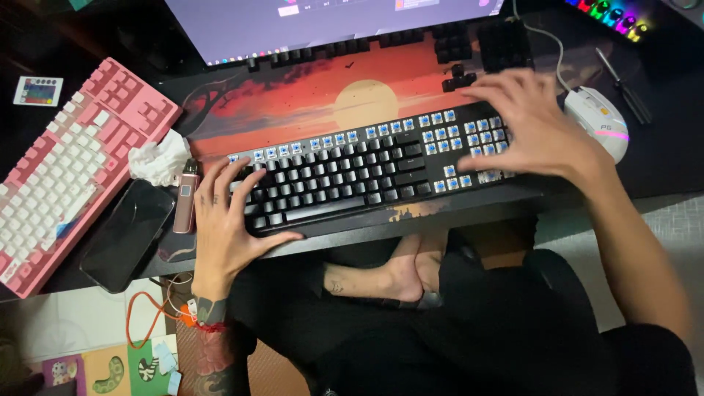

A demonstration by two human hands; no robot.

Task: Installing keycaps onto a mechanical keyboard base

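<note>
A wide desk mat [293, 103] printed with a red sunset covers the dark desk, and on it lies the black keyboard [352, 176], set at a slight slant with its right end farther from the person. Many of its caps are off: the top row and the whole right block show bare blue switches, while the main letter block keeps its black caps. Behind it, along the foot of the monitor [330, 22], a loose row of black keycaps [469, 48] lies on the mat. At the far left a pink keyboard [73, 169] with white caps lies at a steep angle, and beside it rests a dark phone [126, 235], face up. The left hand [227, 227] rests on the black keyboard's left end — fingers spread wide over the edge and first keys, thumb along the front rim, holding nothing. The right hand [535, 125] hovers over the bare right block, fingers splayed and curved, blurred; whether the tips touch the switches cannot be told. Just right of it sits a white mouse [598, 121], with a black tool [623, 95] beyond. Near the left hand lie a crumpled tissue [158, 158] and a slim pink device [187, 194].
</note>
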